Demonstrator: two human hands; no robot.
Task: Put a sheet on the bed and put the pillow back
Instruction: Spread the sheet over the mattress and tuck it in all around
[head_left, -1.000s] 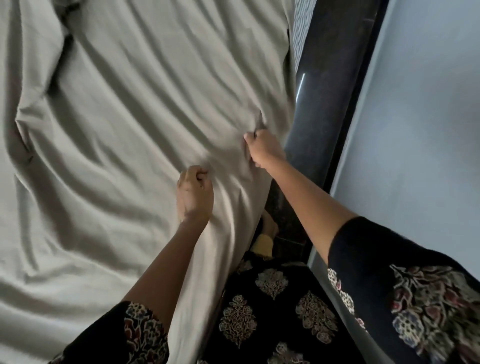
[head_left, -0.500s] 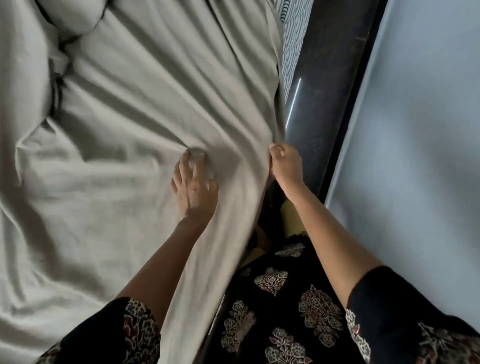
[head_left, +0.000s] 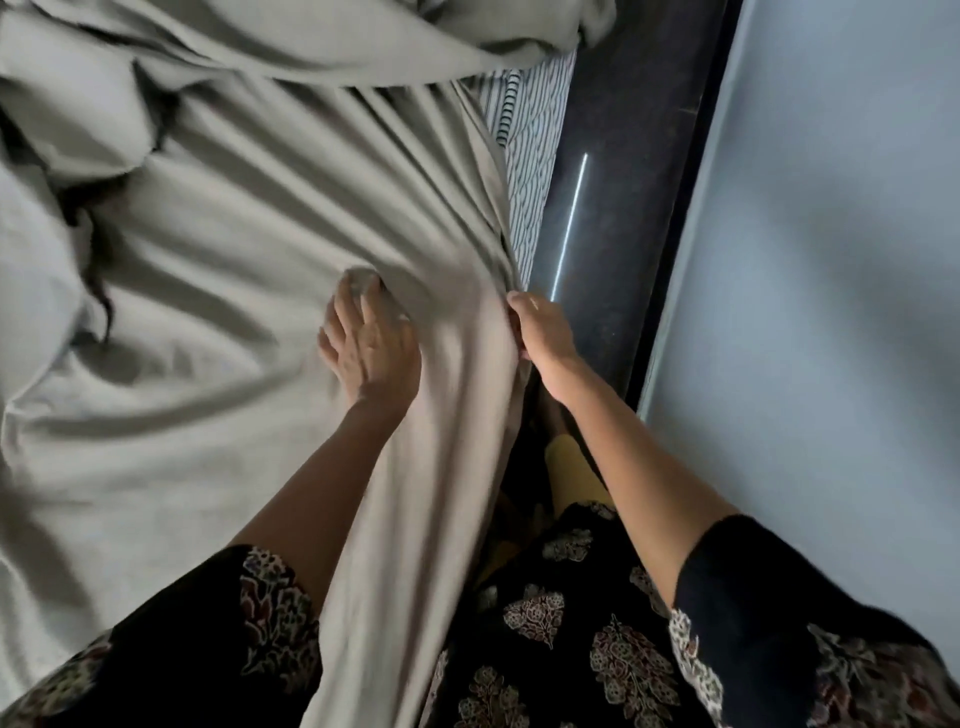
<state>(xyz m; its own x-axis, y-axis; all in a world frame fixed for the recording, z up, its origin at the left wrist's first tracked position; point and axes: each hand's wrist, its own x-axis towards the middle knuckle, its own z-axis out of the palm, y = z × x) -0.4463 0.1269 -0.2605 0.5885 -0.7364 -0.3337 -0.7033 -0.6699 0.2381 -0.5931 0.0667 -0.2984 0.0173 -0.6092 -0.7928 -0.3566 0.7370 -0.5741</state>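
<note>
A grey sheet (head_left: 234, 249) lies wrinkled over the bed and hangs down its right side. My left hand (head_left: 369, 343) lies on top of it near the edge, fingers spread, their tips pushing up a small fold. At the bed's side my right hand (head_left: 540, 330) pinches the sheet's hanging edge. Striped mattress fabric (head_left: 530, 135) shows bare beyond that hand. A bunched grey mass (head_left: 467, 31) of sheet sits at the top. No pillow can be told apart.
A dark glossy floor strip (head_left: 623, 182) runs between the bed and a pale blue wall (head_left: 831, 260) on the right. My dark patterned clothing (head_left: 561, 639) fills the bottom of the view, close against the bed's side.
My left hand let go of its fistful of sheet and now lies flat with spread fingers. Both hands shifted further along the bed edge, and the striped mattress came into view.
</note>
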